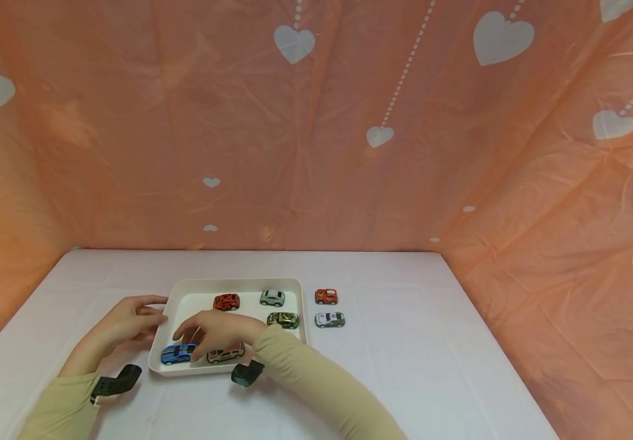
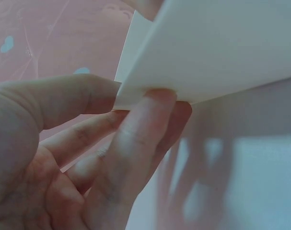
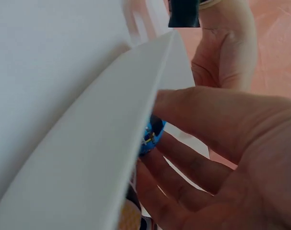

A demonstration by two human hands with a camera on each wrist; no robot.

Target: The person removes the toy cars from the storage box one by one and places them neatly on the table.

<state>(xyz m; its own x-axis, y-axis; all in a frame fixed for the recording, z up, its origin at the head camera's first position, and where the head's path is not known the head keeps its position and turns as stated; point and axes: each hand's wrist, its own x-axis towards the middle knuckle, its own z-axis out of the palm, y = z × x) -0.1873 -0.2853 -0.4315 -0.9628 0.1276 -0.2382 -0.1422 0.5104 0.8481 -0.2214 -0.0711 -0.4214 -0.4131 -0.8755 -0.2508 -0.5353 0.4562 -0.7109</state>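
Observation:
A white tray [image 1: 184, 371] holds several small toy cars. My left hand [image 1: 126, 321] grips the tray's left side; in the left wrist view its fingers [image 2: 135, 139] lie against the tray's wall. Inside the tray, my right hand [image 1: 220, 330] has its thumb and fingers around one end of a blue toy car [image 1: 178, 353] in the front left corner. The right wrist view shows the blue car partly hidden behind the tray wall and the fingers [image 3: 193, 165]. Beside the hand stands a white patterned toy car [image 1: 225, 352], partly covered by it.
In the tray's back half are a red toy car [image 1: 226, 302] and a pale green one [image 1: 272, 297], with a camouflage toy car [image 1: 283, 319] nearer the front. Outside, to the right, stand another red car [image 1: 325, 296] and a silver car [image 1: 330, 319] on the white tablecloth [image 1: 404, 366].

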